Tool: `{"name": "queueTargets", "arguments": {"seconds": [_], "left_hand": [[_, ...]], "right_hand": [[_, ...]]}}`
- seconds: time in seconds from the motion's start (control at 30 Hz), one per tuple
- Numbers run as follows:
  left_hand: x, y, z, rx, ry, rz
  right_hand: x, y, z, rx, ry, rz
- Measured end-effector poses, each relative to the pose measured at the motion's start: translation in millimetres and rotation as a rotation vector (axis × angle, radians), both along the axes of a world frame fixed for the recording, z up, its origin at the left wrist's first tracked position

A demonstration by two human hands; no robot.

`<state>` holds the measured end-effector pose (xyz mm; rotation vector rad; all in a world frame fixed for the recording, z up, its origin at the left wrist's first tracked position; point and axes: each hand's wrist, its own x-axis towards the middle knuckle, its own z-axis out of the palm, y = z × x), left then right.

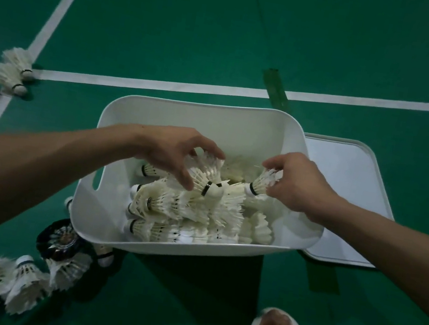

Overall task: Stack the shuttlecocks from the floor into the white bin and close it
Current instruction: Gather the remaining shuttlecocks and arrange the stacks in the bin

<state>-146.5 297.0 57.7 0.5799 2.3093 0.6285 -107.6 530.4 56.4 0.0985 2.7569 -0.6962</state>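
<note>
Overhead, both hands work over the bin (202,108), which stands open on the green floor (174,26) at frame centre. Left hand (177,155), fingers curled, grips one shuttlecock (204,180) round its feather skirt, cork pointing toward 5 o'clock. Right hand (298,183) pinches a second shuttlecock (262,183) by the skirt, cork toward 8 o'clock. Both pieces hang just over the pile (198,214) that fills the bin's near half in rough nested rows. Each piece is judged almost weightless but fragile: the thin feathers would likely bend or snap under a hard squeeze. The firm rounded cork is therefore the safer hold, or else a loose cage of fingers round the skirt. Feathers look off-white and splayed, with a dark band ringing each cork. Loose shuttlecocks lie on the floor at the bin's 10 o'clock (11,72) and 7 o'clock (0,282). Lid (346,185) lies flat just beside the bin at 3 o'clock.
</note>
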Motion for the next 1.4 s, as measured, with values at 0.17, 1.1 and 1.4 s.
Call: {"name": "queueTargets", "arguments": {"seconds": [0.17, 1.1, 1.4], "left_hand": [[-1.2, -6.6, -5.6, 0.018, -0.002, 0.020], [-4.5, -41.6, -12.2, 0.180, 0.047, 0.108], [5.7, -29.9, -6.2, 0.171, 0.122, 0.070]], "right_hand": [[0.9, -2.7, 0.6, 0.026, -0.078, 0.040], [-2.6, -18.5, -48.8, -0.676, -0.558, -0.514], [-13.7, -11.7, -10.3, -0.059, -0.465, 0.051]]}}
